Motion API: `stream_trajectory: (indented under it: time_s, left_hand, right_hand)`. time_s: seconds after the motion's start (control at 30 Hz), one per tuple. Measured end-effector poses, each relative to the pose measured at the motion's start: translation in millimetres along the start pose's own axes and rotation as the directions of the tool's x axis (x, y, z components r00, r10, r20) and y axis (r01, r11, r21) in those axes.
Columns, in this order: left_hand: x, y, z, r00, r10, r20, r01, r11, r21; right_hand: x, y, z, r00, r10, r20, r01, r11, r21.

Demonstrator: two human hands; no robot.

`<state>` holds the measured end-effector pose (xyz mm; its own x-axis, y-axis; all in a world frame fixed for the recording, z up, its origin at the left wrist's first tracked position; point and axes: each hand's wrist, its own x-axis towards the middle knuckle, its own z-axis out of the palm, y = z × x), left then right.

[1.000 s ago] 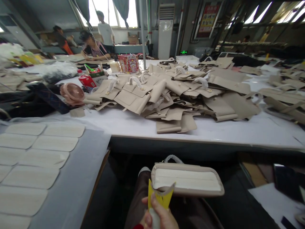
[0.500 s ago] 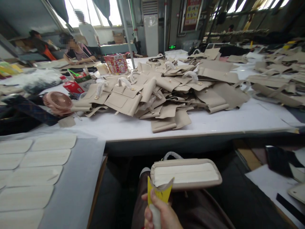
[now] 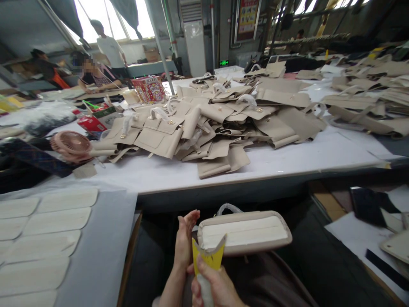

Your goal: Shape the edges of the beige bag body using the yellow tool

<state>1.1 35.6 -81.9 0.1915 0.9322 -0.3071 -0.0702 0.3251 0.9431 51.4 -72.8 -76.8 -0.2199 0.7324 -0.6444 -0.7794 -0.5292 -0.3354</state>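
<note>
A beige handbag [image 3: 284, 245] lies across my lap with its white bottom panel [image 3: 246, 232] facing me. Its plastic-wrapped handle [image 3: 229, 208] sticks up on the far side. My right hand [image 3: 215, 283] is wrapped round the pale handle of a yellow scraper [image 3: 209, 256], whose blade has a curved, hollowed edge. The blade's tips overlap the bag's near left corner; whether they touch it I cannot tell. Left of the bag, my left hand [image 3: 184, 243] is held up with fingers stretched out and nothing in it.
Ahead, a white table [image 3: 166, 172] bears a heap of beige bag pieces [image 3: 220, 123] and a pink fan [image 3: 72, 145]. To the left, pale rounded panels [image 3: 64, 221] lie in rows on a grey board [image 3: 108, 238]. Papers [image 3: 348, 238] lie at right. Several people are farther back.
My left hand has come into view, rising beside the bag's left end. The right hand still grips the scraper at the same corner. The whole view has shifted slightly.
</note>
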Motion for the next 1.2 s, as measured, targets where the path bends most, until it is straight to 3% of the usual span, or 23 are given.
stream_trajectory:
  time_s: [0.1, 0.17, 0.43, 0.73, 0.83, 0.97, 1.1, 1.17, 1.2]
  left_hand:
    - [-3, 6, 5.3, 0.982, 0.018, 0.188, -0.045, 0.989, 0.14]
    - [-4, 9, 8.6, 0.968, 0.015, 0.251, -0.074, 0.972, 0.225]
    - [-2, 14, 23.9, 0.967, 0.12, 0.226, -0.216, 0.854, 0.473]
    - [-3, 21, 45.7, 0.943, 0.279, 0.181, -0.314, 0.571, 0.758]
    - [-5, 23, 54.6, 0.928, 0.336, 0.164, -0.324, 0.501, 0.802]
    - [-2, 30, 62.0, 0.934, 0.326, 0.148, -0.314, 0.546, 0.777]
    - [11, 35, 52.4, 0.959, 0.243, 0.143, -0.279, 0.735, 0.618]
    - [13, 33, 40.0, 0.971, 0.222, 0.089, -0.236, 0.822, 0.518]
    - [10, 30, 33.2, 0.974, 0.221, 0.054, -0.219, 0.85, 0.48]
  right_hand:
    - [3, 2, -6, 1.0, 0.007, 0.03, -0.006, 1.0, -0.023]
    - [4, 3, -10, 0.998, -0.005, 0.063, 0.008, 0.999, -0.046]
    - [6, -7, -18, 0.996, -0.01, 0.088, 0.012, 1.0, -0.016]
    - [11, -1, -30, 0.981, -0.163, -0.101, 0.152, 0.983, -0.105]
    - [-1, -11, -28, 0.977, -0.103, -0.189, 0.067, 0.98, -0.188]
    - [-32, -43, -20, 0.996, -0.033, -0.085, 0.003, 0.942, -0.335]
    - [-76, -110, -30, 0.999, -0.019, 0.026, 0.03, 0.858, -0.513]
    - [-88, -162, -47, 0.991, -0.132, -0.026, 0.09, 0.794, -0.601]
    - [-89, -191, -58, 0.959, -0.274, -0.068, 0.151, 0.7, -0.698]
